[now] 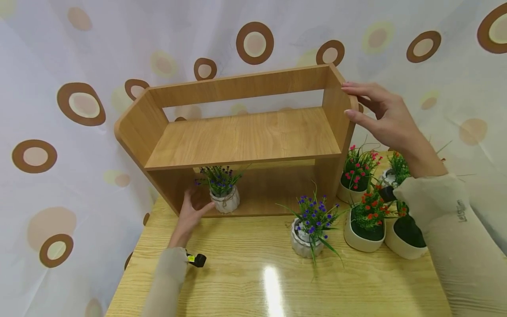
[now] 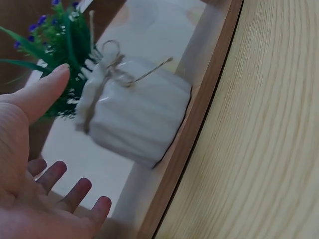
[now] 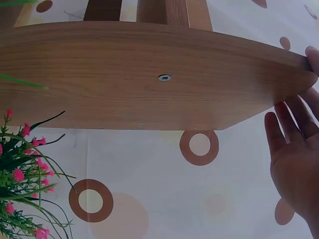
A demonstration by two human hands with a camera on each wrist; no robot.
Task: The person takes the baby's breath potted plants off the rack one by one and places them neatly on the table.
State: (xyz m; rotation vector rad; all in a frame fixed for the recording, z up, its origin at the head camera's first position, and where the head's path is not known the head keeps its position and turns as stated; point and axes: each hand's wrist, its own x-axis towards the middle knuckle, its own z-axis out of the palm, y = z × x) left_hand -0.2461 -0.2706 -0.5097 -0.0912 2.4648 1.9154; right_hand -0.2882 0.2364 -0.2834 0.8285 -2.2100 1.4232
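Observation:
A two-tier wooden shelf (image 1: 241,136) stands on the table. On its lower board, toward the left, sits a white pleated pot (image 2: 142,107) with purple flowers (image 1: 220,178) and a twine bow. My left hand (image 1: 191,215) is beside this pot, thumb and fingers spread apart. In the left wrist view its thumb (image 2: 47,92) overlaps the leaves, while the fingers point below the pot. With my right hand (image 1: 382,112) I grip the upper front corner of the shelf's right side panel (image 3: 149,77), thumb and fingers on either side of it.
Another white pot (image 1: 303,240) with purple flowers stands on the table (image 1: 222,264) in front of the shelf. To the right are several potted plants, among them a red-flowered one (image 1: 364,233) and a pink-flowered one (image 1: 352,191). A dotted curtain (image 1: 178,35) hangs behind.

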